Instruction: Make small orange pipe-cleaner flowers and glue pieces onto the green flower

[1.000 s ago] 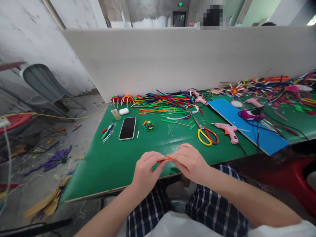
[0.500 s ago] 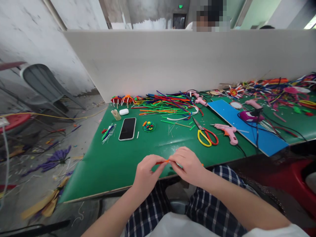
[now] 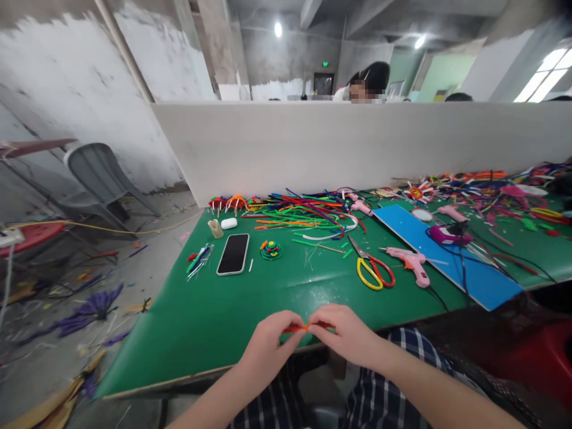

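Observation:
My left hand (image 3: 271,342) and my right hand (image 3: 347,332) meet just above the table's front edge. Between their pinched thumbs and fingers runs an orange pipe cleaner (image 3: 292,328); my fingers cover parts of it. Beyond them on the green tabletop (image 3: 187,333) sits a small round piece coiled in green, with yellow, red and orange bits (image 3: 271,251). Scissors (image 3: 369,267) with one yellow and one red handle lie open, ahead and to the right of my hands. A pink glue gun (image 3: 413,262) rests beside them.
A black-screened phone (image 3: 233,254) lies at left, near a white case (image 3: 229,223). Heaped coloured pipe cleaners (image 3: 304,208) line the white partition (image 3: 277,149). A blue board (image 3: 447,256) with a purple tool (image 3: 449,235) and cables lies right. Someone sits behind the partition.
The camera has tilted up, so the table and hands appear lower. Both hands keep their pinch on the orange pipe cleaner; more of it shows by the right fingers.

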Tool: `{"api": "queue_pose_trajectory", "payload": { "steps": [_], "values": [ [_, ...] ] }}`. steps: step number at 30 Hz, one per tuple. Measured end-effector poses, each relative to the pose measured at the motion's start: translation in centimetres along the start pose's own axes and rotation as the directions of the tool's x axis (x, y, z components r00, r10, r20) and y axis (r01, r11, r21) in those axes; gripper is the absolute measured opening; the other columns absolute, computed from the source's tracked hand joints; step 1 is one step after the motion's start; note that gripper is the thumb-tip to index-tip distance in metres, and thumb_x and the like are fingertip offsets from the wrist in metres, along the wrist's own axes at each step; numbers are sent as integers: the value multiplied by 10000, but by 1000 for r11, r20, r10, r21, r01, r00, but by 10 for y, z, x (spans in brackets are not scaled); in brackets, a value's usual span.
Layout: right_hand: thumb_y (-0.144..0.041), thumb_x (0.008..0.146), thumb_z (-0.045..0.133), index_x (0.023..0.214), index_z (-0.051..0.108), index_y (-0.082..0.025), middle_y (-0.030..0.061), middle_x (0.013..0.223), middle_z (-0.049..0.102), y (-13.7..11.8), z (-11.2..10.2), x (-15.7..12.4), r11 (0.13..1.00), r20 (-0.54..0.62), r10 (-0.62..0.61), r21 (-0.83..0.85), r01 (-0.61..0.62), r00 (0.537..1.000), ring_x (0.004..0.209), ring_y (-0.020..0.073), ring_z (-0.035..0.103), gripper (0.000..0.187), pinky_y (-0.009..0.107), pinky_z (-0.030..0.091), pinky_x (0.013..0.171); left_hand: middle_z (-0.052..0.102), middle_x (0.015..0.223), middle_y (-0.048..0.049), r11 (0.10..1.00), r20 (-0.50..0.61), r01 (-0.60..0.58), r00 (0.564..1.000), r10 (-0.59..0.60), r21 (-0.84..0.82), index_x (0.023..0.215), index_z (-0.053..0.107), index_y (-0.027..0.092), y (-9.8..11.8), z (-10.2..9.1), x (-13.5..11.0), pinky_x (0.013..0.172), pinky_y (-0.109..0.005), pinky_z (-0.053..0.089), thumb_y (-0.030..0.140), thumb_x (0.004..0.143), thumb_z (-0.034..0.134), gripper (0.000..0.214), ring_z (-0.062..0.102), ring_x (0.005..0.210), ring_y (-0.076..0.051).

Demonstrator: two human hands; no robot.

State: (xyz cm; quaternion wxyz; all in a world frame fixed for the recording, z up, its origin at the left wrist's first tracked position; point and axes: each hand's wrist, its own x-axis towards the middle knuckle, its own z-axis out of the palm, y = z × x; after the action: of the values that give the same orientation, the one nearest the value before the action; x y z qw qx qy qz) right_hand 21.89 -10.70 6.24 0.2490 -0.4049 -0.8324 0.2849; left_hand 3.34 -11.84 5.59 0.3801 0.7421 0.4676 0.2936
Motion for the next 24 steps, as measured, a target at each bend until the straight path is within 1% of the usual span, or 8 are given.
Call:
{"api": "queue_pose_trajectory", "payload": {
  "steps": [2,4,7,9,13,20,22,24],
  "values": [
    [-238,836,501,781,622,-186,-1,674,597,4,1,3,958,-66,-185,-235,165,981,676,121,517,143,255,385,655,611,711,-10,923,104,187,981,-161,-336,762,541,158,-2,2,4,645,-252,425,338,770,557,181,562,676,-127],
    [-207,850,475,781,617,-191,-1,660,579,7,2,9,873,-90,-357,-387,297,930,678,119,499,159,277,385,706,600,635,3,720,252,374,927,-276,-585,722,499,147,-4,1,7,601,-231,425,387,737,589,257,565,597,-107],
    [-156,862,435,772,605,-199,-14,676,572,9,3,18,767,-106,-531,-483,424,841,679,104,482,197,314,363,845,605,584,-6,431,457,565,824,-334,-704,714,499,133,-9,-3,7,536,-210,418,378,706,632,279,571,518,-96],
    [-148,858,437,775,600,-211,-23,699,576,8,3,23,727,-110,-586,-509,461,803,702,101,482,193,340,327,917,602,564,-13,327,533,610,791,-301,-722,735,541,114,-15,-6,5,518,-215,430,337,711,635,243,567,487,-96],
    [-139,843,460,801,605,-240,-34,712,586,6,6,33,715,-123,-629,-480,509,768,742,99,491,182,338,328,929,583,518,-17,186,513,559,823,-243,-808,724,591,92,-27,-1,-3,522,-247,447,284,727,618,195,546,451,-99],
    [-146,856,433,808,588,-226,-31,723,594,2,8,34,746,-117,-631,-362,559,767,753,88,509,180,320,342,934,408,419,66,-225,356,312,914,-193,-923,574,566,121,-26,41,-17,472,-208,338,297,632,716,238,396,391,-43],
    [-152,868,406,838,583,-207,-21,712,593,1,6,26,738,-64,-631,-358,573,773,740,95,509,189,337,335,948,326,415,77,-265,338,281,919,-204,-923,555,563,140,-25,53,-22,466,-203,298,321,620,721,249,336,394,-36],
    [-165,872,397,862,582,-199,-16,687,591,0,5,14,717,-15,-645,-355,599,764,730,104,510,188,352,331,956,288,422,62,-153,340,314,921,-191,-937,525,557,168,-26,62,-30,469,-224,277,401,624,695,289,312,412,-56]
  ]
}}
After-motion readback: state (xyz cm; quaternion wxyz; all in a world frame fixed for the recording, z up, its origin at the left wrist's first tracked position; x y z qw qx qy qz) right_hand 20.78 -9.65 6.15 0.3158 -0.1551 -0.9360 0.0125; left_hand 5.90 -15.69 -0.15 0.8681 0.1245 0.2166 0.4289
